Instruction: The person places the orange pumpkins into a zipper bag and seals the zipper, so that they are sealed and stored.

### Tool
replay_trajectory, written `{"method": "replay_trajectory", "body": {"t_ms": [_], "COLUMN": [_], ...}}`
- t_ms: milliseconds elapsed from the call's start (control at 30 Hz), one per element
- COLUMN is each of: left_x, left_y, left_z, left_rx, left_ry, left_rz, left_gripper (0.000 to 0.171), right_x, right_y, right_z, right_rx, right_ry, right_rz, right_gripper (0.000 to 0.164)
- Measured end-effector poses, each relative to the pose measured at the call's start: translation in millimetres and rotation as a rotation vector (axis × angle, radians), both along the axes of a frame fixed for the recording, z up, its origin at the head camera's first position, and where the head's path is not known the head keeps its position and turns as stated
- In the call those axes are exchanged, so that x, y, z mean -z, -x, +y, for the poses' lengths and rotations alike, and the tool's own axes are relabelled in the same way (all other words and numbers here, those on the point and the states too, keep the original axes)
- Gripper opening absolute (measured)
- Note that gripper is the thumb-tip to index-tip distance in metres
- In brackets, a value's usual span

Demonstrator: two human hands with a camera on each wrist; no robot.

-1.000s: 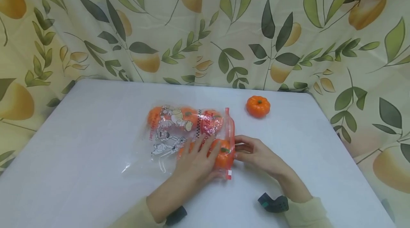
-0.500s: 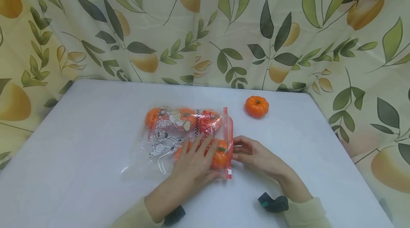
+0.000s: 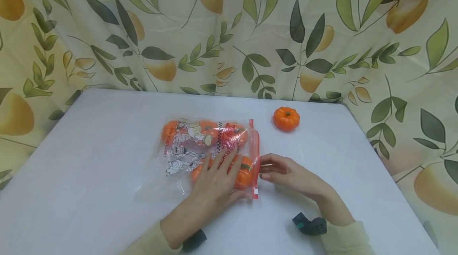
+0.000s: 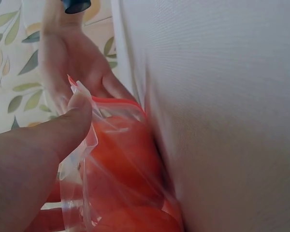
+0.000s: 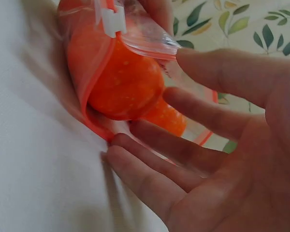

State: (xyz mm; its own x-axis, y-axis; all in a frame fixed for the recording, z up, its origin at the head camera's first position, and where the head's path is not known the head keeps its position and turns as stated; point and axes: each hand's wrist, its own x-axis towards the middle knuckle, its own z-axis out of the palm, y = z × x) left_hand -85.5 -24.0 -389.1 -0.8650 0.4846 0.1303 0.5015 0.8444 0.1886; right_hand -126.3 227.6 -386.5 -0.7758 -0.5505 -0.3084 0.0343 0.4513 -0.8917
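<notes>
A clear zip bag [image 3: 182,149] with printed cartoons and a red zip edge lies flat on the table, several orange mini pumpkins [image 3: 245,175] inside. My left hand [image 3: 211,185] rests on its near part, fingers spread over the pumpkins. In the left wrist view, its thumb [image 4: 77,108] presses the film by the mouth's corner. My right hand [image 3: 297,177] is at the bag's mouth, its palm toward it. In the right wrist view the mouth gapes between thumb and fingers; the thumb tip is at the upper lip, the fingertips at the lower. A white slider [image 5: 114,21] sits at the corner.
One loose orange mini pumpkin [image 3: 286,119] stands behind the bag to the right. The white table [image 3: 89,159] ends at a leaf-and-fruit patterned cloth [image 3: 229,48] behind. Dark wrist devices [image 3: 309,224] hang at both sleeves.
My right hand has drawn slightly rightward from the bag's mouth. The near pumpkins in the bag have shifted a little left. My left hand stays in place on the bag.
</notes>
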Motion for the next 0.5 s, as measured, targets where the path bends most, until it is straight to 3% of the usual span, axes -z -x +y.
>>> {"method": "replay_trajectory", "body": {"t_ms": [233,500], "left_x": [-0.6,-0.6], "left_y": [0.2,0.6], "left_z": [0.5,0.6], "left_rx": [0.0,0.002], "left_ry": [0.018,0.029], "left_rz": [0.016,0.013], "left_gripper": [0.092,0.091], "right_x": [-5.1,-1.9], "right_y": [-3.0,-3.1], "right_z": [2.5,-2.9], "right_rx": [-0.087,-0.114], "right_ry": [-0.025,-0.014], "right_rz": [-0.001,0.026], "right_gripper": [0.044,0.046]}}
